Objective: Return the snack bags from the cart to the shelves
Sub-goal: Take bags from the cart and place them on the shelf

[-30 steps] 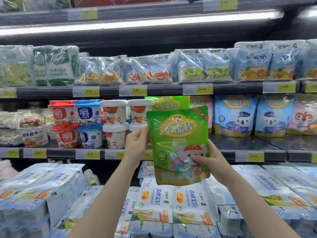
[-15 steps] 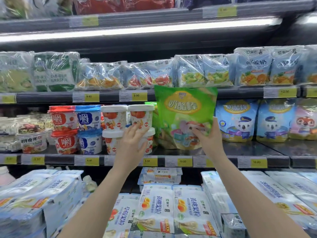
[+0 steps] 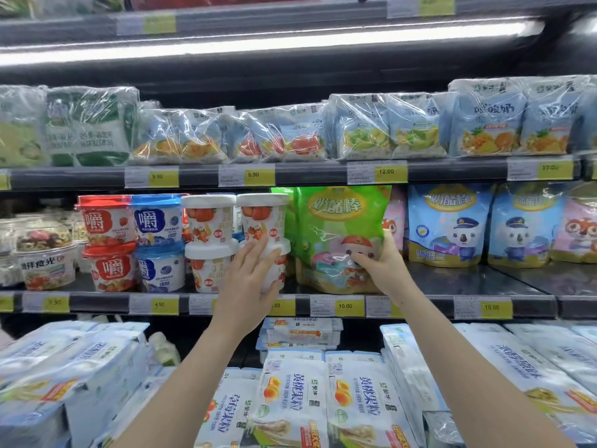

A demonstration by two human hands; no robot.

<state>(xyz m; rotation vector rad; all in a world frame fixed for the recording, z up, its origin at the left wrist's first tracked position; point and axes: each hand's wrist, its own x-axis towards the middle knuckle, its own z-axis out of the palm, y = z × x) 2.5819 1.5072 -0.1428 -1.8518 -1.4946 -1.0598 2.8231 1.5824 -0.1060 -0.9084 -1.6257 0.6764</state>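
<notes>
Green bag [image 3: 336, 234]: I see it upright on the middle shelf [image 3: 484, 281], long axis vertical, printed face toward me.
Right hand [image 3: 379, 266]: pinches its lower right edge.
Left hand [image 3: 250, 279]: fingers spread flat against the white cups [image 3: 263, 221], just left of the bag.

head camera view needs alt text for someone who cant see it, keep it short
A person's right hand holds a green snack bag upright on the middle shelf of a chilled store display, while the left hand rests flat against stacked white yogurt cups beside it. Blue koala bags stand to the right, with wrapped multipacks above and below.
</notes>
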